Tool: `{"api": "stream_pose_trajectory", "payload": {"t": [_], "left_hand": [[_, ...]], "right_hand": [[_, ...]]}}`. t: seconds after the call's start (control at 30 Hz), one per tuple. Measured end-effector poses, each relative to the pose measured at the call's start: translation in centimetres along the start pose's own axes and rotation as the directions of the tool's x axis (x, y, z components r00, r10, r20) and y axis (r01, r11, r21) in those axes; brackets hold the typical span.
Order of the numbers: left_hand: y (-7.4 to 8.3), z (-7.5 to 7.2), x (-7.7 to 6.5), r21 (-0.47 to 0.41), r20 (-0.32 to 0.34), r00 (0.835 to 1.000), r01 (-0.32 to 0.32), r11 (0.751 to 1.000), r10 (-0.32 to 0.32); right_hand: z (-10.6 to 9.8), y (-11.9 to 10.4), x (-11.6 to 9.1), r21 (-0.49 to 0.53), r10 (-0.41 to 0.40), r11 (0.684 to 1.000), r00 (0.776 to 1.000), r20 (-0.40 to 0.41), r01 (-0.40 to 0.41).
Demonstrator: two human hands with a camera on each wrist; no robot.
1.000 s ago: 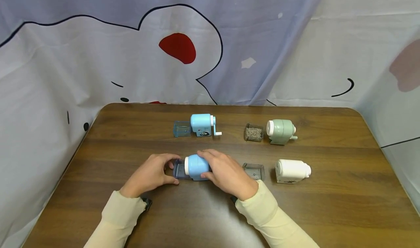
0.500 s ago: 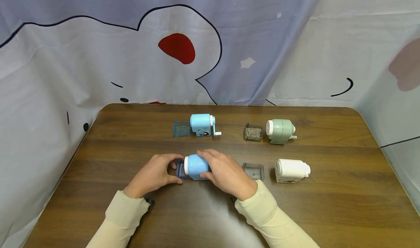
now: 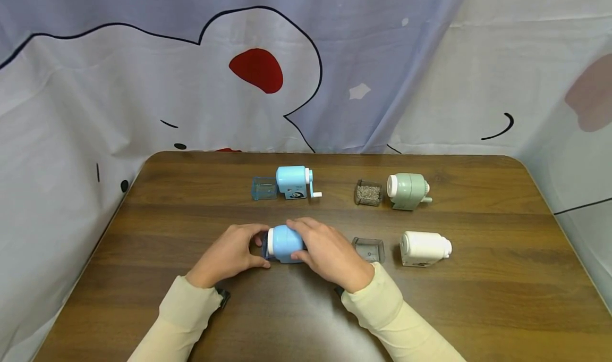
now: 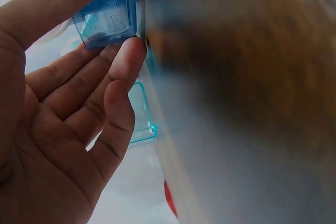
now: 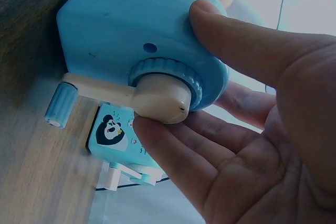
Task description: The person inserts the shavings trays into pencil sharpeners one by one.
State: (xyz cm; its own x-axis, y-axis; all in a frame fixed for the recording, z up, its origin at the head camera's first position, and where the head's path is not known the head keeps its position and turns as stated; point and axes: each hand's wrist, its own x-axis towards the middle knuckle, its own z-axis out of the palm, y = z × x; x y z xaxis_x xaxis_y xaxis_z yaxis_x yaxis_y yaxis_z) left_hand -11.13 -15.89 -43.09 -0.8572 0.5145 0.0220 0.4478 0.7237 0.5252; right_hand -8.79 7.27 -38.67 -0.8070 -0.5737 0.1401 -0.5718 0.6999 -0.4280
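Observation:
A blue crank pencil sharpener [image 3: 286, 244] with a white front ring stands at the middle of the table. My right hand [image 3: 332, 255] grips its body from the crank end, thumb on the near side and fingers on the far side. In the right wrist view its white crank [image 5: 100, 90] with a blue knob points down toward the tabletop. My left hand [image 3: 229, 257] pinches the clear blue shavings drawer [image 4: 107, 19] between thumb and fingers. Most of that drawer is inside the sharpener, with a short end showing at the front.
Behind stands a light blue sharpener [image 3: 291, 182] beside its clear drawer [image 3: 264, 188]. To the right are a green sharpener [image 3: 408, 192], a drawer of shavings [image 3: 368, 193], a white sharpener [image 3: 424, 249] and a grey drawer [image 3: 369, 250]. A printed curtain [image 3: 382, 75] hangs behind the table.
My left hand has moved right, sliding the clear drawer farther into the blue sharpener. The right hand keeps its grip and has hardly moved.

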Motion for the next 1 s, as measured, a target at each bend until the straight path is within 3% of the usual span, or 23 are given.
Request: {"api": "stream_pose_trajectory", "payload": {"t": [0.43, 1.0], "left_hand": [[0.8, 0.4, 0.6, -0.014, -0.016, 0.999, -0.038, 0.999, 0.038], [1.2, 0.7, 0.8, -0.032, -0.003, 1.0, -0.022, 0.999, 0.022]], "right_hand": [[-0.1, 0.0, 0.0, -0.013, 0.002, 1.0, 1.0, -0.009, -0.002], [-0.1, -0.2, 0.0, -0.039, 0.003, 0.999, 1.0, 0.002, -0.003]]}}
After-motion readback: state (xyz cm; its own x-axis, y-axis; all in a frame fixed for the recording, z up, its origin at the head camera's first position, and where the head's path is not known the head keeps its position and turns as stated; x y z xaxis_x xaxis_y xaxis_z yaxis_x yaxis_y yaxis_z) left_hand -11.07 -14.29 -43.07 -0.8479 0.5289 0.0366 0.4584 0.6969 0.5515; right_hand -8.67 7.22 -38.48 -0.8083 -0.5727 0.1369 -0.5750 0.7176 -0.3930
